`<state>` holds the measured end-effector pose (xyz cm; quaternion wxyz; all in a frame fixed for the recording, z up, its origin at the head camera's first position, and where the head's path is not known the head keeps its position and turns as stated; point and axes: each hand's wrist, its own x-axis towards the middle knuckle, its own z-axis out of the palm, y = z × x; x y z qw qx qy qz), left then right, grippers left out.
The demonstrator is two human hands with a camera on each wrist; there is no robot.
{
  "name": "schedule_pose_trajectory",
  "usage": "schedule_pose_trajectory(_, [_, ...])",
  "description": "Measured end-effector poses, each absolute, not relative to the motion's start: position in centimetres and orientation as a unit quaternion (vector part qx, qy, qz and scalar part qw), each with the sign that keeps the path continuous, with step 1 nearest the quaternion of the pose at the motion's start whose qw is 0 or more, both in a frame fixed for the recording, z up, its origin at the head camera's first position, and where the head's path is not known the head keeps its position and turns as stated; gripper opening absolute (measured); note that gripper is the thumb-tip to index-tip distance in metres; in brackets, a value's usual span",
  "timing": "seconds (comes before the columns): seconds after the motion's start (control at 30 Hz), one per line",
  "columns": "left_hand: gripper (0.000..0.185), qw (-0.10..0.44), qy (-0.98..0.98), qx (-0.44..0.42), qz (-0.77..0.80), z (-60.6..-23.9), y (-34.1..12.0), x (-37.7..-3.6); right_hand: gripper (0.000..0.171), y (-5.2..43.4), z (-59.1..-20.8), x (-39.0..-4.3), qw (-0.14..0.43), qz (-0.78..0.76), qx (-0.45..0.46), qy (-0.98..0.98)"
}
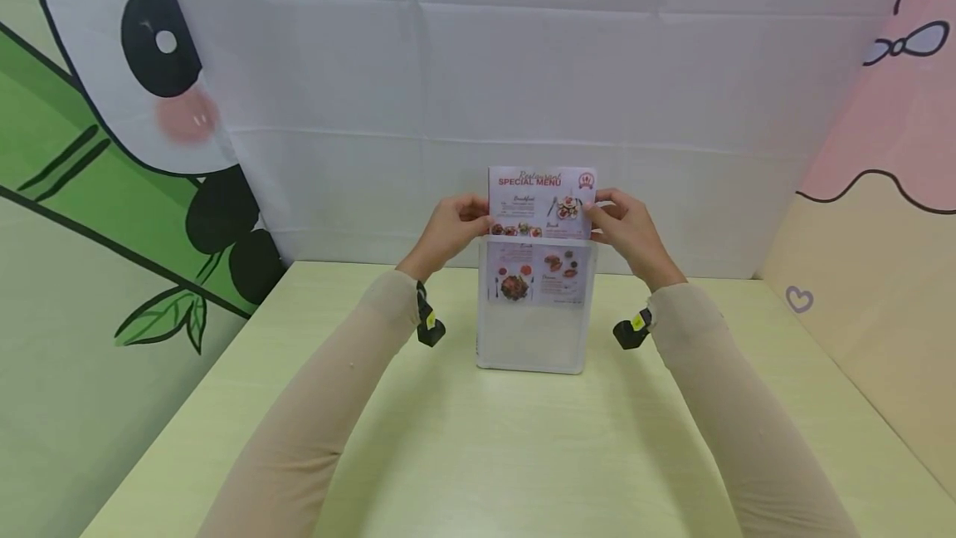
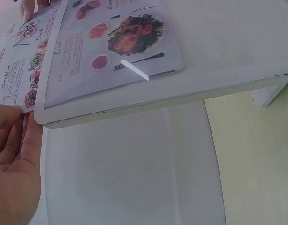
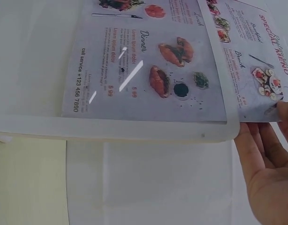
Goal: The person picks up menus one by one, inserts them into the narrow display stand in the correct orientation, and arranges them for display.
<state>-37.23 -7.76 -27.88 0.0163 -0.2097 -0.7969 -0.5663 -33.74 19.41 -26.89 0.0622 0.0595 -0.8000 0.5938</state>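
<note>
A printed restaurant menu sheet [image 1: 539,204] stands partly inside a clear, white-edged sign holder [image 1: 532,340] on the table. Its upper part sticks out above the holder's top edge; its lower part shows through the clear front, ending about midway down. My left hand [image 1: 451,228] pinches the menu's left edge between thumb and fingers, just above the holder. On the opposite edge, my right hand [image 1: 626,228] pinches the sheet the same way. In the right wrist view, the right thumb [image 3: 285,117] lies on the printed face with fingers behind it.
The holder stands upright on the pale yellow table [image 1: 478,455], near its far edge. Behind it hangs a white cloth backdrop [image 1: 358,106]. Cartoon-printed panels flank the table, a panda [image 1: 142,90] on the left and a pink figure [image 1: 881,131] on the right.
</note>
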Motion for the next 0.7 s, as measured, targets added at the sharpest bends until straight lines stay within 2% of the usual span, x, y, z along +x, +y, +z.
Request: schedule_pose_trajectory(0.7, [0.024,0.02,-0.802,-0.199,-0.563,-27.95,-7.68,-37.32,0.036,19.68,-27.12,-33.41,0.055,0.569,0.076,-0.817])
